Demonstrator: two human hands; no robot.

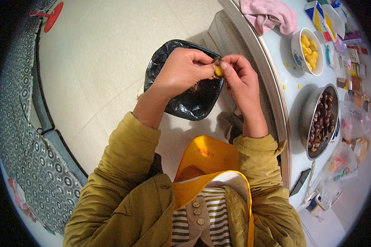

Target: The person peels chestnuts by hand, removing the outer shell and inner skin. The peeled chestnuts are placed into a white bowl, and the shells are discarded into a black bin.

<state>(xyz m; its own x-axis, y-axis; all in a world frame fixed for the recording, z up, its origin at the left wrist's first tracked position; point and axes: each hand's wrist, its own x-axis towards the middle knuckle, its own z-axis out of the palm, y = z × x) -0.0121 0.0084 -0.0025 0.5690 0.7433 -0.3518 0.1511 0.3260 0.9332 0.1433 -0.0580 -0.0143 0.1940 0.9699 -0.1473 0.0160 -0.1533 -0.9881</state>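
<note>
A partly peeled chestnut (218,71) is pinched between both hands, its yellow flesh showing beside dark, ragged shell. My left hand (185,69) grips it from the left with thumb and forefinger. From the other side my right hand (241,74) holds it between thumb and curled fingers. Under the hands stands a bin lined with a black plastic bag (194,105); some brown scraps show inside it. To the right on the table, a white bowl (297,55) with a blue pattern holds yellow peeled chestnuts (309,51). Nearer me, a metal pan (307,123) contains many dark unpeeled chestnuts (323,119).
The table (275,92) curves along my right side, with small yellow crumbs on it. A pink towel (270,14), a black phone-like object (300,182) and plastic bags (340,169) lie there. At left is a sofa with a patterned cover (24,139); a red object (53,17) is at upper left.
</note>
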